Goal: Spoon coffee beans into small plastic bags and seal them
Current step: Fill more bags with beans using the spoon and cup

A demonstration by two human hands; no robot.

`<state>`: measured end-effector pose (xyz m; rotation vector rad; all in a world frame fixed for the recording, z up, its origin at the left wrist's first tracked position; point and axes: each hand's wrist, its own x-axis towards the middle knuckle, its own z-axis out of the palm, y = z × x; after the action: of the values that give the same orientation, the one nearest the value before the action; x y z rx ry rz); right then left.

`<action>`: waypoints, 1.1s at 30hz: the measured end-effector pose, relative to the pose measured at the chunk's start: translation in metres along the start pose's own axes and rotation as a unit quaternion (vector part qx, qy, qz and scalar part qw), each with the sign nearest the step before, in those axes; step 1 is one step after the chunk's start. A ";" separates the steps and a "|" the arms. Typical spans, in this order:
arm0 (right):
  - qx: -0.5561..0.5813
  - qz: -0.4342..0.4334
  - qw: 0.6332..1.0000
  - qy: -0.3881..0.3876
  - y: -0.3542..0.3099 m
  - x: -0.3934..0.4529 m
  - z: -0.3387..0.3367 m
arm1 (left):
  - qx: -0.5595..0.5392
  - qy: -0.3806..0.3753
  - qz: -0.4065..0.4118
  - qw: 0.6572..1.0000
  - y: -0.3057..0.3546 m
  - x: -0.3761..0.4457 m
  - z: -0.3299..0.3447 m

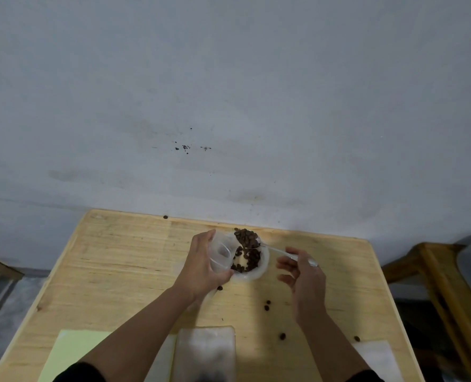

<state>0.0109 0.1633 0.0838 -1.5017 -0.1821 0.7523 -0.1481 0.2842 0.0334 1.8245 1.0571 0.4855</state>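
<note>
My left hand point(201, 264) grips a small clear plastic bag point(221, 253), its mouth held open toward the right. My right hand point(303, 274) pinches the handle of a clear plastic spoon point(279, 252). The spoon's bowl carries a heap of dark coffee beans point(245, 238) just above and right of the bag's mouth. Below the spoon sits a shallow white dish point(263, 267) with more beans point(246, 261) in it, on the wooden table point(124, 266).
Loose beans point(267, 305) lie scattered on the table right of centre and one at the far edge point(165, 216). A stack of clear bags point(204, 351) lies at the near edge, a pale green sheet point(71, 351) to its left. A wooden stand point(435, 271) is at right.
</note>
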 end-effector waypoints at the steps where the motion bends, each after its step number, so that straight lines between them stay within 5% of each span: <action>1: -0.005 -0.012 1.000 -0.009 -0.004 -0.002 0.001 | -0.002 -0.001 0.000 1.000 0.000 0.000 0.000; 9: -0.190 -0.197 0.958 -0.086 -0.010 -0.025 0.023 | 0.001 -0.006 0.015 1.000 0.003 -0.001 0.000; 15: -0.227 -0.237 0.944 0.013 0.009 -0.018 0.008 | 0.001 -0.002 0.010 1.000 0.001 -0.003 -0.002; 19: -0.280 -0.193 0.939 0.042 0.041 -0.010 -0.009 | 0.001 -0.006 0.006 1.000 -0.001 -0.003 0.002; 25: -0.154 -0.042 0.987 0.033 0.057 -0.016 -0.005 | 0.002 -0.010 0.007 1.000 -0.002 -0.002 0.009; 33: -0.041 0.094 0.995 0.009 0.057 -0.015 0.006 | 0.017 -0.009 0.009 1.000 -0.001 0.000 0.010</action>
<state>-0.0232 0.1543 0.0357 -1.6181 -0.0573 0.8901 -0.1415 0.2787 0.0280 1.8660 1.0434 0.4632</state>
